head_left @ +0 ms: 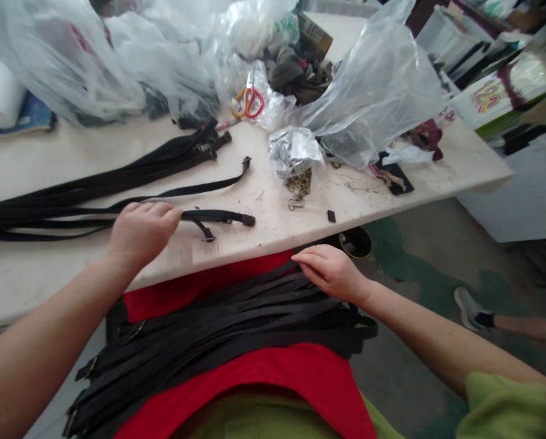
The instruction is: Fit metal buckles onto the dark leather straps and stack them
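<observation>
My left hand (pixel 142 235) is closed over black straps (pixel 216 215) on the table; their buckled ends stick out past my fingers to the right. Across my lap lies a thick layer of similar black straps (pixel 241 326), with metal buckles at the left, on a red cloth (pixel 250 369). My right hand (pixel 330 271) pinches one black strap (pixel 280 268) at the far side of this layer. Behind my left hand, another bundle of black straps (pixel 149 164) stretches along the table, and a single strap (pixel 209 185) with a buckle curves beside it.
Plastic bags (pixel 167 52) crowd the back of the white table (pixel 236 244). Scissors (pixel 249 100) with red and orange handles lie among them. A small bag of brass-coloured hardware (pixel 299 182) sits at mid-table. Below the edge stands a dark bucket (pixel 355 242). Another person's foot (pixel 471 308) shows at right.
</observation>
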A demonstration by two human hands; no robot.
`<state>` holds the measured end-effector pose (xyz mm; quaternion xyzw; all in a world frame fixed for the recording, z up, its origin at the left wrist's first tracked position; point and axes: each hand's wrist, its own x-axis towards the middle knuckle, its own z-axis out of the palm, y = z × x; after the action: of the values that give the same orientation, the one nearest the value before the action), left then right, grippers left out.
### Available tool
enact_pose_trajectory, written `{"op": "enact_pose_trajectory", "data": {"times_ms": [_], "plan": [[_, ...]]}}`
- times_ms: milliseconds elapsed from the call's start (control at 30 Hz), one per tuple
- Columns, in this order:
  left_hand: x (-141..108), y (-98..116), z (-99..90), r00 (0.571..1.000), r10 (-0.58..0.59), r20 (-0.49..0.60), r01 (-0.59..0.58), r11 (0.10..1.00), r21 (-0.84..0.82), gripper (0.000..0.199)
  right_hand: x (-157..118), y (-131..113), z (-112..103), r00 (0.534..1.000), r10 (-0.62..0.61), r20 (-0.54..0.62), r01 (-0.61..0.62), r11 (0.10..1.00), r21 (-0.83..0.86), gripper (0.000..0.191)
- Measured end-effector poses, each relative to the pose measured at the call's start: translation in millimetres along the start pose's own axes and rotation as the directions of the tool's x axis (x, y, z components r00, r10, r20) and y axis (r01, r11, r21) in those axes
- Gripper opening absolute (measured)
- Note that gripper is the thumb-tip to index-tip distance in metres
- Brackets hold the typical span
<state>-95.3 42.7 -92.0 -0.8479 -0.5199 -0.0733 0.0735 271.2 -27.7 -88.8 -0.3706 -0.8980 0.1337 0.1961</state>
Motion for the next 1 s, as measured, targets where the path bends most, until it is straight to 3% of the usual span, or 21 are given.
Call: {"op": "enact_pose_trajectory", "data": {"times_ms": [100, 167, 300, 433, 500, 633, 833, 933, 1000], "plan": [[-3, 3, -13.2, 0.996, 0.058, 0.070, -0.070, 0.978, 0.197, 0.022, 12, -7, -3, 0.999, -0.011, -0.045, 0.013, 0.999, 0.030, 0.020], [-7, 3, -17.4, 0.996, 0.053, 0.066, -0.065, 0.979, 0.194, 0.021, 21, -12, -5, 0.998, -0.036, -0.060, 0.038, 0.999, 0.039, 0.020], [-14, 3, -18.6, 0.999, 0.012, 0.034, -0.015, 0.995, 0.098, 0.020, 47, -26, -6, 0.994, -0.100, -0.043, 0.103, 0.992, 0.067, 0.021], [-27, 7, -17.7, 0.998, -0.057, 0.000, 0.057, 0.998, 0.014, 0.023, 85, -37, 5, 0.999, -0.042, 0.031, 0.035, 0.977, 0.210, 0.020], [-34, 10, -15.5, 0.992, -0.121, -0.015, 0.121, 0.991, -0.051, 0.025, 109, -38, 16, 1.000, -0.014, 0.014, 0.011, 0.973, 0.231, 0.021], [-47, 18, -9.4, 0.971, -0.232, 0.052, 0.237, 0.947, -0.215, 0.020, 160, -35, 46, 0.997, 0.048, 0.068, -0.052, 0.997, 0.056, 0.023], [-47, 29, -11.6, 0.907, -0.370, 0.202, 0.421, 0.771, -0.478, 0.020, 201, -43, 89, 0.986, -0.008, 0.169, 0.016, 0.999, -0.048, 0.001], [-43, 35, -17.4, 0.873, -0.378, 0.308, 0.485, 0.606, -0.630, 0.032, 203, -46, 92, 0.982, -0.034, 0.186, 0.042, 0.998, -0.037, 0.004], [-41, 42, -22.5, 0.861, -0.340, 0.378, 0.503, 0.463, -0.730, 0.044, 201, -47, 83, 0.975, -0.045, 0.220, 0.039, 0.999, 0.033, 0.007]]}}
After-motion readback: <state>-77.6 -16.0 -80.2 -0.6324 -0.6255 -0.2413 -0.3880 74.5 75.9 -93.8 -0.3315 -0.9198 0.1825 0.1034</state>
